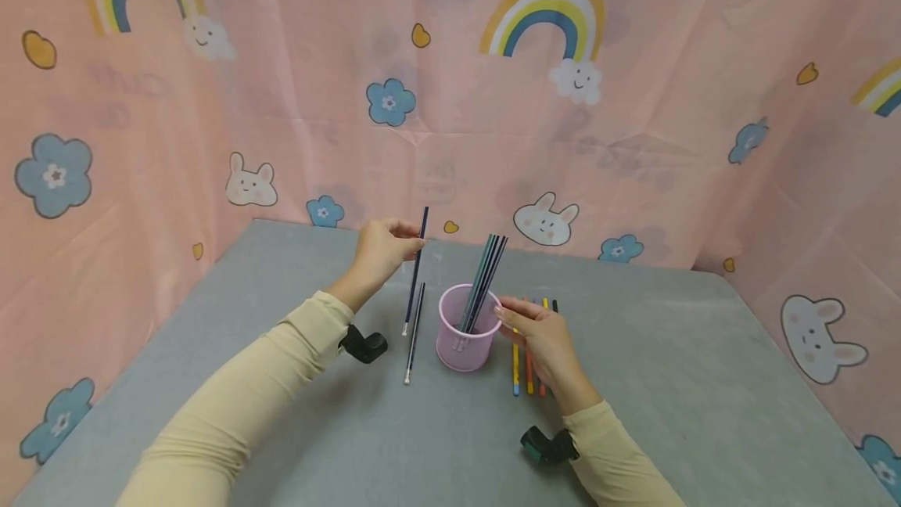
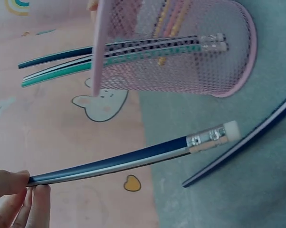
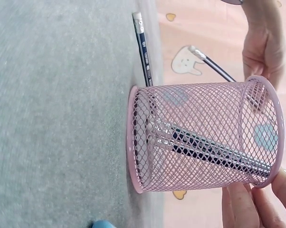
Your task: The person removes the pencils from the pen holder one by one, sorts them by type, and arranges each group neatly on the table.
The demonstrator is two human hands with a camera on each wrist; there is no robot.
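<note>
My left hand [image 1: 380, 253] pinches a dark blue striped pencil [image 1: 415, 276] near its upper end, left of the pink mesh pencil cup [image 1: 463, 357]. The left wrist view shows this pencil [image 2: 114, 159] with its white eraser end pointing away from the fingertips. My right hand [image 1: 547, 341] holds the cup by its rim on the right side. Inside the cup lean several dark and green pencils [image 1: 484, 276], eraser ends down, as the right wrist view shows through the mesh [image 3: 200, 99]. Another dark striped pencil [image 1: 415, 339] lies on the table between the left arm and the cup.
Several yellow, orange and dark slim sticks [image 1: 516, 375], pencils or pens, lie right of the cup, partly hidden by the right hand. A grey cloth covers the table [image 1: 669, 382]. Behind it hangs a pink printed curtain [image 1: 317, 45]. Black wrist devices [image 1: 364, 344] are on both forearms.
</note>
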